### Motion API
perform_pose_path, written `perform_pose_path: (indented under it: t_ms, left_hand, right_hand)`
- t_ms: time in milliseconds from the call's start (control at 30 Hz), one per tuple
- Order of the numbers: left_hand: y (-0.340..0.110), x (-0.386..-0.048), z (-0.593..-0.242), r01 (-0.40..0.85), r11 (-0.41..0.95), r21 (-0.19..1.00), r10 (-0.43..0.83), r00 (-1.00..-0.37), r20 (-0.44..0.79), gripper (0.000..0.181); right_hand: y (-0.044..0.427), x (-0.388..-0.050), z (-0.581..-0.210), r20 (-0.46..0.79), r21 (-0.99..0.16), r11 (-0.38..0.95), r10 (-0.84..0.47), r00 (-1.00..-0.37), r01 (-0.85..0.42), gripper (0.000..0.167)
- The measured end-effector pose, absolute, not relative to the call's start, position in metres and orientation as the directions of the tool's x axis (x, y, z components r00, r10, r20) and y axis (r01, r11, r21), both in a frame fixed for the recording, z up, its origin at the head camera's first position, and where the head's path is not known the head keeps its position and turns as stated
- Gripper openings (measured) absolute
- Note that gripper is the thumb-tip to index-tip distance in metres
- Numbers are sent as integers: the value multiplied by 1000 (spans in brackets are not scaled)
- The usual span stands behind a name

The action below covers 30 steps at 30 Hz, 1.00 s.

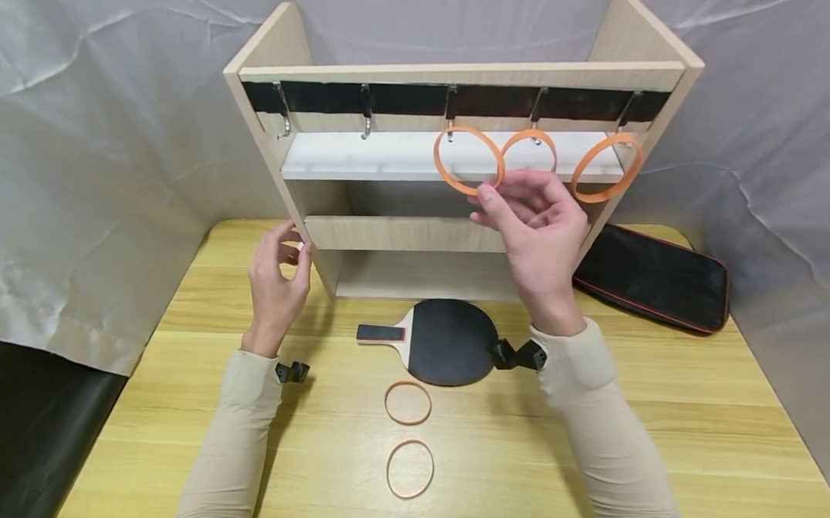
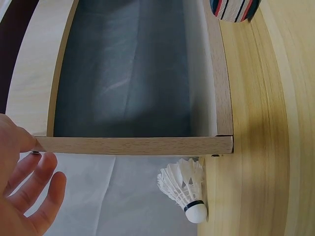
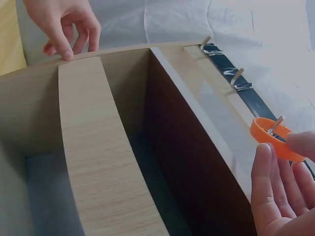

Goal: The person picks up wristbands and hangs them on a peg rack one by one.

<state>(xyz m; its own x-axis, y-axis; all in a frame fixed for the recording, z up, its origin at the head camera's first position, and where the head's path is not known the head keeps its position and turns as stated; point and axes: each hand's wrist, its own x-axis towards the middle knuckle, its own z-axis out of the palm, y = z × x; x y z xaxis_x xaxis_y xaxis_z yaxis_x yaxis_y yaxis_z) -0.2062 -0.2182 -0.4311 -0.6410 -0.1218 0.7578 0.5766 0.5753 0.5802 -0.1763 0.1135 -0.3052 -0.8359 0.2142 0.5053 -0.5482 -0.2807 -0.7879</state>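
My right hand pinches an orange ring between thumb and fingers. It is at the middle hook of a wooden shelf unit, and the hook tip shows within its opening. A second orange ring hangs on the hook to its right, and a third ring is at the rightmost hook. With thumb and fingertips, my left hand grips the edge of the unit's left side panel. Two more orange rings, a nearer one and a farther one, lie flat on the table.
A black table tennis bat lies before the shelf unit, its handle pointing left. At the right is a black case with red piping. A white shuttlecock sits beside the left panel. Two hooks on the left carry no ring.
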Motion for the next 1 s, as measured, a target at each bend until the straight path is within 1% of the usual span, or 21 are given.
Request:
perform_pose_path:
  t_ms: [167,633,767,1000]
  left_hand:
    - [-219,-207,-432,572,575,585,-123,-646,753,34]
    - [-218,-207,-431,580,578,574,-111,-641,759,34]
    - [-218,-207,-431,579,573,580,-116,-643,757,34]
    - [-220,-209,-433,577,573,582,-127,-639,758,33]
  right_hand:
    - [112,-175,-312,495,-794,-291,199,-846,-533,20]
    - [103,-176,-331,503,-812,-264,132,-854,-520,25]
    - [98,-178,-334,487,-824,-265,118,-865,-500,25]
    - [91,-184,-340,426,-843,-315,101,-899,-435,26]
